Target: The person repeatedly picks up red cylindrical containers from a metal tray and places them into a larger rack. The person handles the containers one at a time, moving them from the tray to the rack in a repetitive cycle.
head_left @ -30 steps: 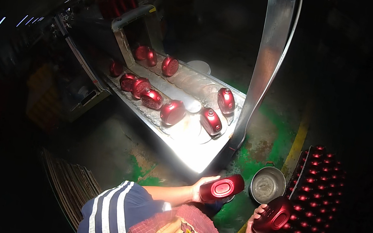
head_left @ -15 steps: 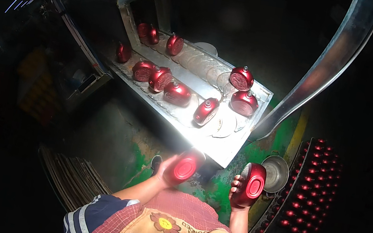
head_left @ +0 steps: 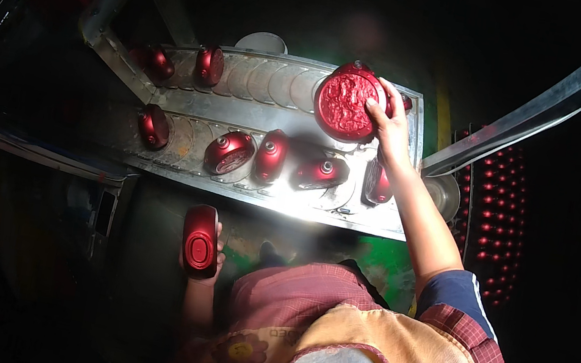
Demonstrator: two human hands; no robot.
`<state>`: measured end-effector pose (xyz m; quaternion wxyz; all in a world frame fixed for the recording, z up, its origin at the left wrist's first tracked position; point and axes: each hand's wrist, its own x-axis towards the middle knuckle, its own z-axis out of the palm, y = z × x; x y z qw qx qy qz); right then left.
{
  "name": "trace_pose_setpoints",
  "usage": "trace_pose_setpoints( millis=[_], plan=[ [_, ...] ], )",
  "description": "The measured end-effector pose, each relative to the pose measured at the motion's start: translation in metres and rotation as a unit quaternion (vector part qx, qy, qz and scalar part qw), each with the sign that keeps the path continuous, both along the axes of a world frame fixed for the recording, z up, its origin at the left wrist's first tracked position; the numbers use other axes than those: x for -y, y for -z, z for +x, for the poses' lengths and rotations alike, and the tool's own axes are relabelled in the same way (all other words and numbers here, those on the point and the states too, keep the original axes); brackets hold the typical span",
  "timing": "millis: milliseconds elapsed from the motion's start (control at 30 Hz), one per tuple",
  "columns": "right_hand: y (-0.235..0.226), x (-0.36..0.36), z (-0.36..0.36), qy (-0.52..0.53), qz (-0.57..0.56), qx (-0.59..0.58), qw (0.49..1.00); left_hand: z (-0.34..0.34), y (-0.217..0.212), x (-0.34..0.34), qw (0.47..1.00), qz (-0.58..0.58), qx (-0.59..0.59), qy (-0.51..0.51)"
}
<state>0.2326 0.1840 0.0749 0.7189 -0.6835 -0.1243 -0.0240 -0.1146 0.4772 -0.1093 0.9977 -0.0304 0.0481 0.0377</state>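
The right hand (head_left: 390,125) grips one round red shell (head_left: 348,103) at the far right of the metal desk (head_left: 276,83). The left hand (head_left: 204,263) grasps another red shell (head_left: 201,240) near the body. Eight more red shells lie on the desk.

On the tray (head_left: 260,84), the far row lies bare between a red shell (head_left: 209,65) near its left end and the disc (head_left: 348,103) at right. The near row is crowded: shells (head_left: 271,155) side by side.
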Motion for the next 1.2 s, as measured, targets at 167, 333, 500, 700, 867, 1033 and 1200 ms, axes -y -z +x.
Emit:
trace_pose_setpoints(
  millis=[167, 333, 500, 700, 867, 1033, 1200],
  plan=[
    [0.051, -0.142, 0.106, 0.134, -0.354, 0.020, 0.926, -0.031, 0.011, -0.062, 0.992, 0.070, 0.002, -0.102],
    [0.111, -0.231, 0.160, 0.160, -0.483, -0.056, 0.859, -0.104, 0.000, -0.080, 0.946, 0.056, -0.209, -0.241],
    [0.147, -0.286, 0.165, 0.146, -0.564, -0.035, 0.812, -0.122, -0.023, -0.083, 0.928, 0.016, -0.221, -0.299],
    [0.123, -0.311, 0.142, -0.021, -0.523, 0.052, 0.850, -0.022, -0.059, -0.140, 0.903, 0.269, -0.182, -0.283],
    [0.077, -0.288, 0.117, -0.123, -0.388, 0.049, 0.912, 0.148, -0.098, -0.254, 0.838, 0.452, -0.189, -0.242],
    [0.029, -0.197, 0.057, -0.122, -0.256, -0.081, 0.956, 0.328, -0.094, -0.320, 0.692, 0.660, -0.190, -0.222],
    [0.000, -0.126, -0.066, 0.088, -0.237, -0.183, 0.950, 0.467, -0.025, -0.335, 0.456, 0.846, -0.219, -0.170]
  ],
)
